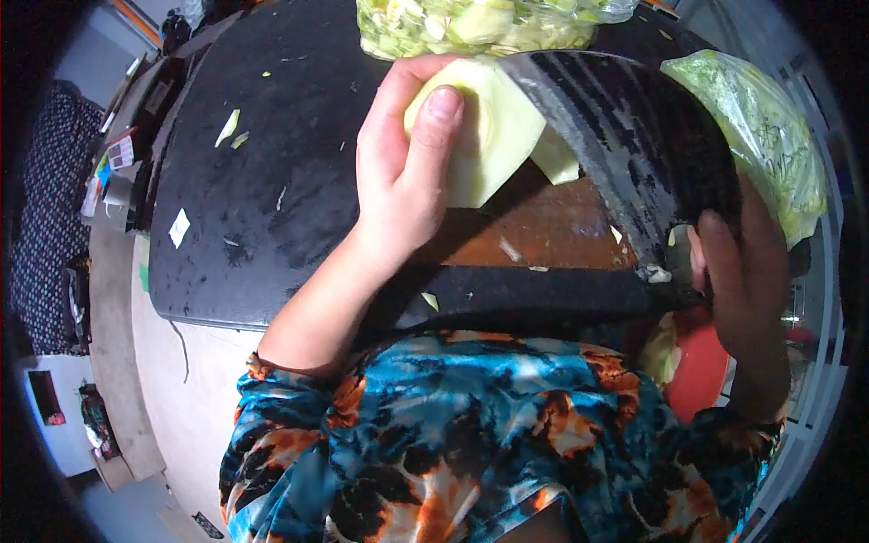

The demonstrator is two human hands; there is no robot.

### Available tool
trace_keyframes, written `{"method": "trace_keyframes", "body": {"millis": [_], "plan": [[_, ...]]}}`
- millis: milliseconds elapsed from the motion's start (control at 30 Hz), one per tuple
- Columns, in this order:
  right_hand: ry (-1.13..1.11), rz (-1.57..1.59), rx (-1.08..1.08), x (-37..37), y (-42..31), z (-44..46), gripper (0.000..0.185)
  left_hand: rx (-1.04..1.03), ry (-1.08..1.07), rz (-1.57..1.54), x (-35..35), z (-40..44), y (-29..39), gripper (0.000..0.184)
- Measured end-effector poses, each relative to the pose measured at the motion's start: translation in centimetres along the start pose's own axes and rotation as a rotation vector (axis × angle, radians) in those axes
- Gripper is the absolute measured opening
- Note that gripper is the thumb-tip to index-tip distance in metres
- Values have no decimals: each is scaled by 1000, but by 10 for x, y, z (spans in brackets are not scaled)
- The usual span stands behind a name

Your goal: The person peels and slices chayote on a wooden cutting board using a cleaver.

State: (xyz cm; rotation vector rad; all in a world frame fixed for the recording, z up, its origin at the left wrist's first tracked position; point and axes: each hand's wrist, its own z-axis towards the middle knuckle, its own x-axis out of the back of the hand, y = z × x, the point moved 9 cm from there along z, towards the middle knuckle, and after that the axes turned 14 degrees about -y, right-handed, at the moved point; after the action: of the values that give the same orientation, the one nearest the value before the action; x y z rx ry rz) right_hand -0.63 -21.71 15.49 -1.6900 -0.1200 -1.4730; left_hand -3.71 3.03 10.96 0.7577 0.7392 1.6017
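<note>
My left hand (407, 154) is closed around a thick, pale green vegetable piece (489, 136) with flat cut faces, its thumb pressed on the near side. I cannot tell which vegetable it is. On the right, my right hand (742, 253) grips a cleaver (634, 145) with a broad, dark, wet blade; the handle is mostly hidden by the fingers. The blade's upper left corner reaches the vegetable's edge in this view; contact is unclear. Beneath both lies a brown wooden cutting board (534, 226), partly covered by the blade. A smaller pale green slice (555, 158) shows behind the held piece.
A clear bag of chopped pale green pieces (480, 27) stands at the back of the black table (244, 208). Another plastic bag with green contents (769, 136) is at the right. Small scraps (228, 128) dot the tabletop. A red container (699, 362) sits below, beside my right forearm.
</note>
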Motion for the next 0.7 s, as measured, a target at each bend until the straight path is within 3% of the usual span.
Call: {"method": "trace_keyframes", "body": {"millis": [367, 533, 700], "plan": [[-21, -106, 137, -9, -25, 11, 36, 52, -59, 44, -4, -4, -4, 26], [-109, 205, -58, -17, -21, 20, 33, 58, -57, -20, -4, -3, -6, 27], [-141, 333, -87, -24, -18, 22, 30, 96, -34, -90, -6, -4, -9, 27]]}}
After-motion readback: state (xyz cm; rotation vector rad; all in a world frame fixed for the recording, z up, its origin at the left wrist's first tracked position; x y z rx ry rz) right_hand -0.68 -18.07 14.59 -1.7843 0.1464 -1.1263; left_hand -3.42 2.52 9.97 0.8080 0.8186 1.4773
